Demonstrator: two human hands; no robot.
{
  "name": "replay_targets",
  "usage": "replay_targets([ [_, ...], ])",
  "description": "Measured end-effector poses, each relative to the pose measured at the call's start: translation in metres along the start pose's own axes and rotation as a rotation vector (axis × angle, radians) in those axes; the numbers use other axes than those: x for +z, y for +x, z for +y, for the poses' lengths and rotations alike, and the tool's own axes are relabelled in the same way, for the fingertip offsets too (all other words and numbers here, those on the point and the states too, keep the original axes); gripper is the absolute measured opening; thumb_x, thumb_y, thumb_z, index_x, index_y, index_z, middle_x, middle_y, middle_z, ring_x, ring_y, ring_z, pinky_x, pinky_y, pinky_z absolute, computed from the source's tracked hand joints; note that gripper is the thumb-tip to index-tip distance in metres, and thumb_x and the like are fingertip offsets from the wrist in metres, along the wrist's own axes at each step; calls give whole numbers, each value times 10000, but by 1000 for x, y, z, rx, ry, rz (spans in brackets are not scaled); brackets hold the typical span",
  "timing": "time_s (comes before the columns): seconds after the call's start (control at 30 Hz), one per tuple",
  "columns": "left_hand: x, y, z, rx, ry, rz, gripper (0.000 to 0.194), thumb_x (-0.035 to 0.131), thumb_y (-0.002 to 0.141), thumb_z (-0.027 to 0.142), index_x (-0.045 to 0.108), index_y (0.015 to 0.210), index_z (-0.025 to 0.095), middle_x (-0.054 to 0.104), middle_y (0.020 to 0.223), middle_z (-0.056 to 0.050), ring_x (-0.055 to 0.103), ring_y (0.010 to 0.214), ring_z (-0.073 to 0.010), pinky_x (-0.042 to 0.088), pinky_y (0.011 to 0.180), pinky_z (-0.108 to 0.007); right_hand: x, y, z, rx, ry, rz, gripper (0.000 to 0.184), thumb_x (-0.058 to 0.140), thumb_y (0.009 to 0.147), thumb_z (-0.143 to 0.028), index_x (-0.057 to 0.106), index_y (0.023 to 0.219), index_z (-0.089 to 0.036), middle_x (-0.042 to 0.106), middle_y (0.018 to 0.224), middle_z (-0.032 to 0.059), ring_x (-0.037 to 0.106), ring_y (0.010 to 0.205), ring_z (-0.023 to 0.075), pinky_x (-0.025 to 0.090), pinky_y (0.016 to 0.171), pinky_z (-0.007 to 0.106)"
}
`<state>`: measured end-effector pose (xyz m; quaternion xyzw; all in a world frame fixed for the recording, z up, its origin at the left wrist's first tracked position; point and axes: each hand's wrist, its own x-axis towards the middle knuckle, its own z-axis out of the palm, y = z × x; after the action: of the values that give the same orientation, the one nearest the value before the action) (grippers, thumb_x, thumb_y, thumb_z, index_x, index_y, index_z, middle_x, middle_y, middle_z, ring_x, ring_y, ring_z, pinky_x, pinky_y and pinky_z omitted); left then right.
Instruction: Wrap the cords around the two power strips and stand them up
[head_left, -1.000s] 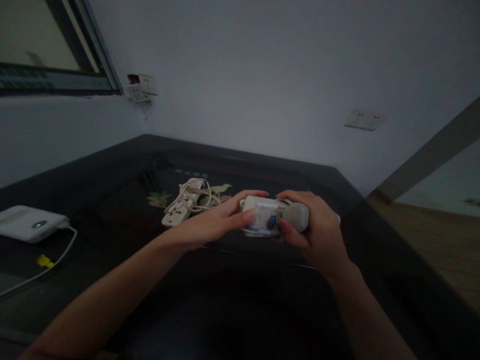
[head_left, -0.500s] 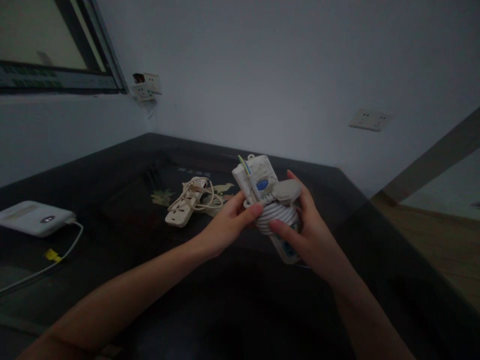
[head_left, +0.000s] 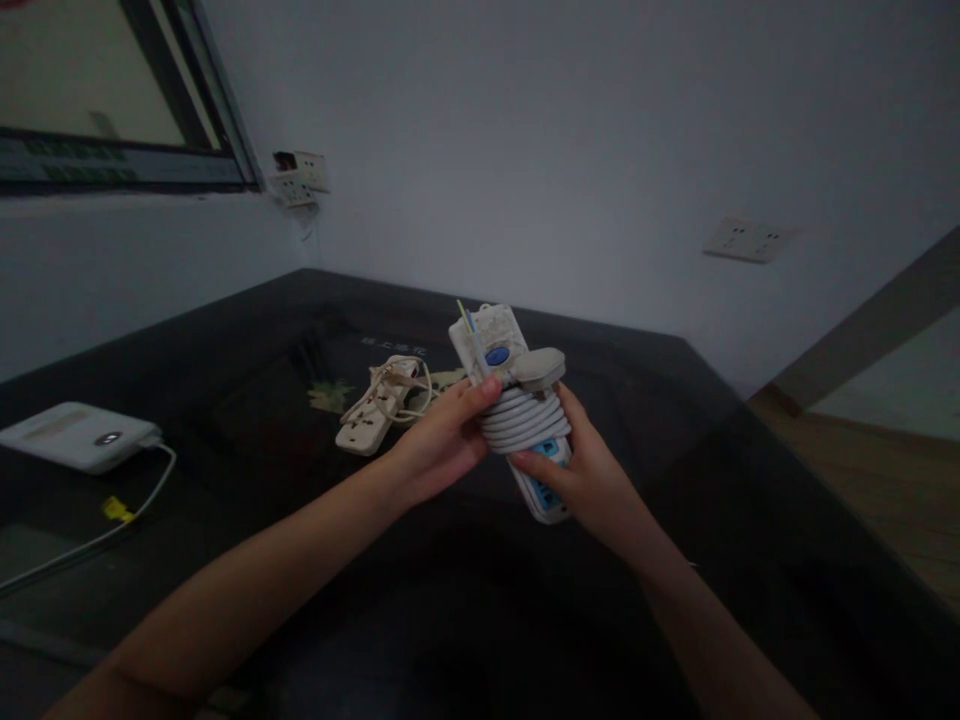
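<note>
Between my two hands is a white power strip (head_left: 547,500) with a blue switch and blue socket faces, tilted above the dark table. Its white cord (head_left: 525,420) is wound in several turns around the body. The plug (head_left: 540,368) lies over the top of the coil. Loose wire ends (head_left: 466,318), yellow-green and blue, stick up at the far end. My left hand (head_left: 454,425) grips the left side, thumb on the cord near the plug. My right hand (head_left: 581,455) holds the right side, thumb across the lower coil and fingers behind.
A second power strip (head_left: 367,420) with a tangled cord lies behind my left hand. At the left is a white device (head_left: 82,435) with a cable and a yellow tag (head_left: 116,509). Wall sockets (head_left: 746,240) are at the right; others (head_left: 300,180) hang loose in the corner.
The power strip has moved slightly left and turned, so more of its blue socket face shows. My right hand's fingers have moved down and now wrap closer round its side.
</note>
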<state>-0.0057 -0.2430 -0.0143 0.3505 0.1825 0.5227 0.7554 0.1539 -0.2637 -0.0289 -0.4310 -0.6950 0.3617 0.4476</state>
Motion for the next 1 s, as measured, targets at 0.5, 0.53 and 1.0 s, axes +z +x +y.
replay_targets([
  [0.5, 5, -6, -4, 56, -28, 16, 299, 785, 673, 328, 695, 894, 147, 719, 928, -65, 601, 1104, -286, 463, 987, -410, 6, -3, 1, -17, -180, 80, 624, 687, 738, -374, 478, 1287, -163, 624, 1214, 167, 611, 1106, 289, 476, 939, 468],
  [0.53, 5, -6, -4, 55, -32, 18, 300, 790, 667, 329, 697, 886, 147, 721, 918, -63, 605, 1096, -284, 466, 983, -406, 7, -4, 2, -3, -176, 83, 621, 684, 739, -378, 475, 1282, -160, 625, 1208, 170, 615, 1094, 289, 475, 936, 473],
  [1.0, -3, 3, -1, 10, -99, 92, 263, 752, 743, 337, 689, 923, 157, 716, 950, -65, 623, 1057, -246, 489, 951, -363, 10, 1, 11, -38, -129, 87, 711, 685, 765, -343, 368, 1387, -207, 551, 1336, 156, 539, 1223, 285, 414, 1027, 496],
])
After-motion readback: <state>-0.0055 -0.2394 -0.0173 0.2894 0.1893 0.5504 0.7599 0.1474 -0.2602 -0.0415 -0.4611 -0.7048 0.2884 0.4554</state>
